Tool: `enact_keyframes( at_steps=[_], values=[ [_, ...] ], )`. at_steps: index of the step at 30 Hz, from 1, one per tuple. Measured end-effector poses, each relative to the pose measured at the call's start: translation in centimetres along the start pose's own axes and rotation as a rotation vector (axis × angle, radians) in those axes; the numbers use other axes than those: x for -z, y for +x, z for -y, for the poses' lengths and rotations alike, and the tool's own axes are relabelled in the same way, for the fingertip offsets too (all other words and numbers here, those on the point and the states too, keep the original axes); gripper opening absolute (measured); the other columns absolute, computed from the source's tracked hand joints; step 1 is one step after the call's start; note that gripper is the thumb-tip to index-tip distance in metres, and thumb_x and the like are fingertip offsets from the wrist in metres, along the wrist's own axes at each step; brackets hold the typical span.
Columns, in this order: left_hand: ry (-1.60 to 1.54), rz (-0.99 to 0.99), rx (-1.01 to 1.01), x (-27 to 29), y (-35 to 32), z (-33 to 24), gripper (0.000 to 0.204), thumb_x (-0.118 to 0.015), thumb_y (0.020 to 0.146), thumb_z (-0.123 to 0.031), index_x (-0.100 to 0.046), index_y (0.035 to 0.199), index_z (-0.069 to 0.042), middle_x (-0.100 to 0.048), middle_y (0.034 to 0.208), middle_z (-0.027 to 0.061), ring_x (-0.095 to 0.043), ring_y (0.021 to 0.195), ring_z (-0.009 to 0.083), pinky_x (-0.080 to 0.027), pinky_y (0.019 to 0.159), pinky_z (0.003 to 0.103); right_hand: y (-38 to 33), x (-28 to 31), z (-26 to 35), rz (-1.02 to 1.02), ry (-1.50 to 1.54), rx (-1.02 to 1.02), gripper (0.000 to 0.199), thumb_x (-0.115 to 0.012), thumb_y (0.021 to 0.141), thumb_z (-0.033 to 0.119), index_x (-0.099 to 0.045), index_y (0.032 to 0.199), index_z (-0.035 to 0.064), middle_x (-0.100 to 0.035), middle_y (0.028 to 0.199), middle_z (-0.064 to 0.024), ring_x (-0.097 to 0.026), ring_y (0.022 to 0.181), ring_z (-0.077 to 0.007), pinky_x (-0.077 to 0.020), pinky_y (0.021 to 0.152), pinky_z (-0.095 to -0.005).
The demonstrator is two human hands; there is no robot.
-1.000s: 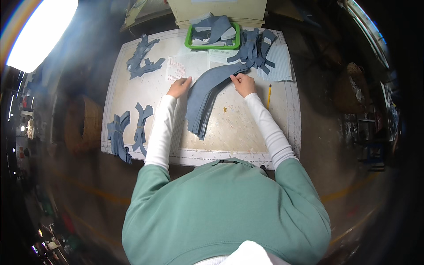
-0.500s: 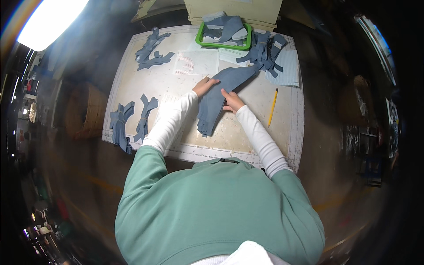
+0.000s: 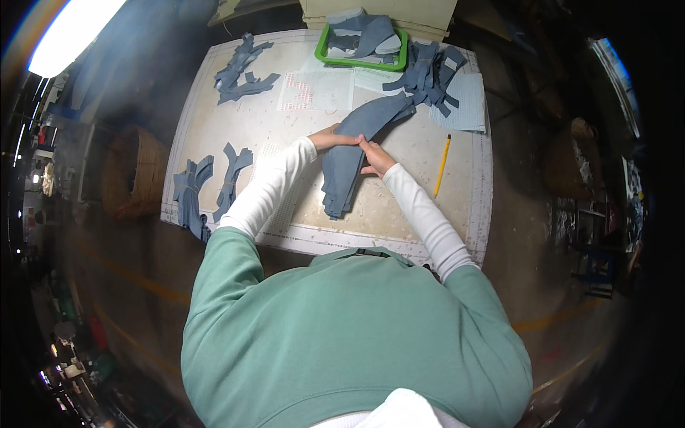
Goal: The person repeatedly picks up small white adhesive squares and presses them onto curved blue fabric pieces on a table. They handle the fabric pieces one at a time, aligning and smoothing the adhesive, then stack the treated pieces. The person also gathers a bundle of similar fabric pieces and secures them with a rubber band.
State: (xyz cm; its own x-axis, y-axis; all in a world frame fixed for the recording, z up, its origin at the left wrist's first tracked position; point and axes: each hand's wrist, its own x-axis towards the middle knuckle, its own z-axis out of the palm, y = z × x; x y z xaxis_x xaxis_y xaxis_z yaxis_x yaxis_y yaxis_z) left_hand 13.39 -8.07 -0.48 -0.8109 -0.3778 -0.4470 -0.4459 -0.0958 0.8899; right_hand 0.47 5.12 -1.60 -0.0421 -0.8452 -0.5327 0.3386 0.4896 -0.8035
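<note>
A long curved piece of blue fabric (image 3: 346, 167) lies on the white cutting mat (image 3: 457, 207), running from the far right down toward me. My left hand (image 3: 328, 137) lies on its left edge near the middle. My right hand (image 3: 376, 158) presses on its right edge, fingers bent. Both hands touch the same fabric piece and nearly meet over it. My white sleeves and green top fill the lower part of the view.
A green tray (image 3: 322, 51) with blue fabric pieces stands at the far edge. More blue cut pieces lie at the far right (image 3: 428, 71), far left (image 3: 241, 68) and near left (image 3: 207, 185). A yellow pencil (image 3: 442, 165) lies right of my hands. Paper sheets (image 3: 314, 89) lie beyond.
My hands have drawn closer together on the curved fabric piece. The view has shifted, and the table sits lower and larger in it.
</note>
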Motion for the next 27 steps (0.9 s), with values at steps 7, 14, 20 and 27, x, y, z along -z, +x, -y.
enact_keyframes(
  at_steps=[7, 14, 20, 27],
  values=[
    [-0.397, -0.147, 0.097, -0.8, -4.3, -1.8, 0.065, -0.071, 0.072, -0.04, -0.053, 0.118, 0.003, -0.062, 0.105, 0.0141, -0.06, 0.092, 0.02, -0.046, 0.082, 0.027, 0.9, 3.9, -1.8, -0.222, -0.146, 0.273, 0.043, -0.046, 0.094, 0.038, -0.056, 0.113, 0.0007, -0.061, 0.097, -0.0091, -0.061, 0.082, -0.017, -0.0528, 0.07, -0.0275],
    [-0.759, -0.099, -0.108, 1.6, -11.3, -5.3, 0.055, -0.063, 0.077, -0.025, -0.048, 0.12, 0.007, -0.059, 0.109, 0.0212, -0.061, 0.094, 0.0275, -0.048, 0.086, 0.034, 5.5, 3.7, -0.7, -0.488, -0.64, 0.671, 0.017, -0.058, 0.08, 0.012, -0.067, 0.095, 0.0101, -0.068, 0.084, -0.0098, -0.066, 0.075, -0.0246, -0.0516, 0.07, -0.0323],
    [-0.862, -0.116, -0.308, 1.8, -18.1, -7.8, 0.064, -0.058, 0.078, -0.026, -0.038, 0.127, 0.01, -0.051, 0.118, 0.0308, -0.058, 0.102, 0.0351, -0.048, 0.09, 0.042, 10.7, -1.8, 2.1, -0.405, -1.074, 0.66, 0.027, -0.064, 0.076, 0.018, -0.062, 0.102, 0.0173, -0.055, 0.108, -0.0072, -0.055, 0.103, -0.0258, -0.0464, 0.085, -0.0374],
    [-0.95, -0.211, -0.337, 1.4, -23.2, -7.5, 0.067, -0.056, 0.079, -0.029, -0.035, 0.13, 0.009, -0.049, 0.121, 0.0311, -0.057, 0.104, 0.0357, -0.049, 0.09, 0.045, 12.2, -3.1, 2.0, -0.553, -1.102, 0.612, 0.017, -0.066, 0.076, 0.018, -0.059, 0.09, 0.013, -0.053, 0.101, -0.0077, -0.051, 0.104, -0.0263, -0.0456, 0.082, -0.0409]
  ],
)
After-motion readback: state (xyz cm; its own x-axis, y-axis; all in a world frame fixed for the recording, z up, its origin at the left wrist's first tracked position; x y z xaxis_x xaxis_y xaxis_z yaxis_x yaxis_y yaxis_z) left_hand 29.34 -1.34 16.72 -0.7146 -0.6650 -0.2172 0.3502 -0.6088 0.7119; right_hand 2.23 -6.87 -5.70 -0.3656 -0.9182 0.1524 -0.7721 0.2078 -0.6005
